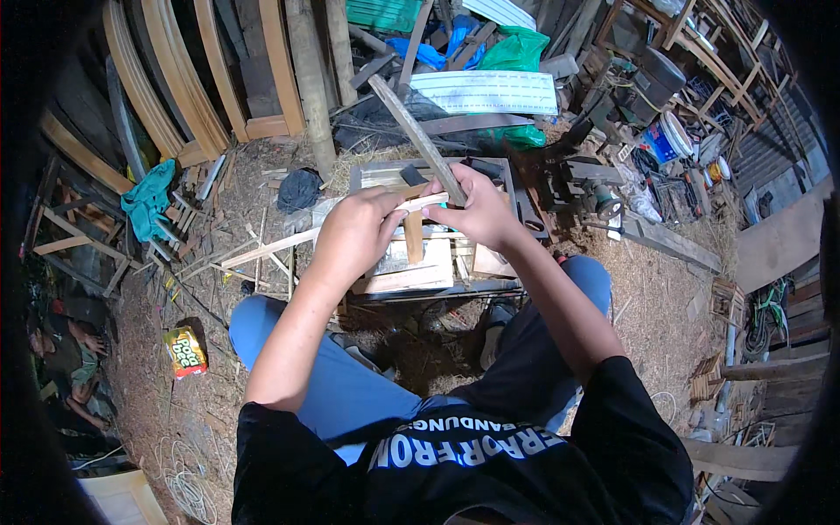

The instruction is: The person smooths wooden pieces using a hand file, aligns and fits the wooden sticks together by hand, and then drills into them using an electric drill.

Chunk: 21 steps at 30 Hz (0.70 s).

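My left hand (357, 229) and my right hand (479, 208) meet over a low work surface between my knees. Both pinch a short, pale, slightly curved wooden piece (422, 203) from either end. Just beneath it, a narrow brown wooden piece (414, 238) points toward me; whether the two are joined I cannot tell. A long grey wooden bar (409, 125) slants from the upper left down to my right fingers, its lower end partly hidden by them. Under my hands lies a pale wooden board (409, 278) on the work surface.
Wooden frames (179, 83) lean at the back left beside a post (311, 96). A yellow and red snack packet (185, 352) lies on the floor at left. A white and blue bucket (668, 138) stands at right among tools. Another person (74, 350) sits at far left.
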Available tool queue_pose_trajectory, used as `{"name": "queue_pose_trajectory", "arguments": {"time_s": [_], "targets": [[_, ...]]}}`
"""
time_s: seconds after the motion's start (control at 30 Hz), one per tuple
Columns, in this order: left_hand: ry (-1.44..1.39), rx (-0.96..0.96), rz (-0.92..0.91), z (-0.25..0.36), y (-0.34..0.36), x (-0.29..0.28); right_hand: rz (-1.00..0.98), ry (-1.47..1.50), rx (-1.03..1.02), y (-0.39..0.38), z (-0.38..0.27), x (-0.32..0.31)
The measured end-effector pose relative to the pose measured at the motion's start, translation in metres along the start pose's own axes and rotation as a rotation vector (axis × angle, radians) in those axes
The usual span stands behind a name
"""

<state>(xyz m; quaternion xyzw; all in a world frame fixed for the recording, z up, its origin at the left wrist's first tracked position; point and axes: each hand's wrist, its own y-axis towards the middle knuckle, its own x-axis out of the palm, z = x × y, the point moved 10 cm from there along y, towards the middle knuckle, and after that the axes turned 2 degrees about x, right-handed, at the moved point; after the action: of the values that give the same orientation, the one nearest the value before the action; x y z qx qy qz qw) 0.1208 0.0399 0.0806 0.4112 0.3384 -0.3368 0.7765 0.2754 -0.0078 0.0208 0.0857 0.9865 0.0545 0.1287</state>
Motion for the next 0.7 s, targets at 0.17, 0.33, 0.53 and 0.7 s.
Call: {"name": "queue_pose_trajectory", "arguments": {"time_s": [0.17,0.33,0.53,0.7], "targets": [[-0.029,0.026,0.02,0.0,-0.002,0.001,-0.001,0.056,-0.035,-0.002,-0.01,0.004],[-0.026,0.038,0.029,0.002,-0.003,0.001,-0.006,0.112,-0.06,-0.005,-0.009,0.005],[-0.012,0.045,0.031,0.005,-0.002,0.0,0.026,0.126,-0.079,-0.006,-0.007,0.004],[-0.023,0.04,0.04,0.009,-0.001,-0.001,0.025,0.086,-0.07,-0.007,-0.006,0.001]]}}
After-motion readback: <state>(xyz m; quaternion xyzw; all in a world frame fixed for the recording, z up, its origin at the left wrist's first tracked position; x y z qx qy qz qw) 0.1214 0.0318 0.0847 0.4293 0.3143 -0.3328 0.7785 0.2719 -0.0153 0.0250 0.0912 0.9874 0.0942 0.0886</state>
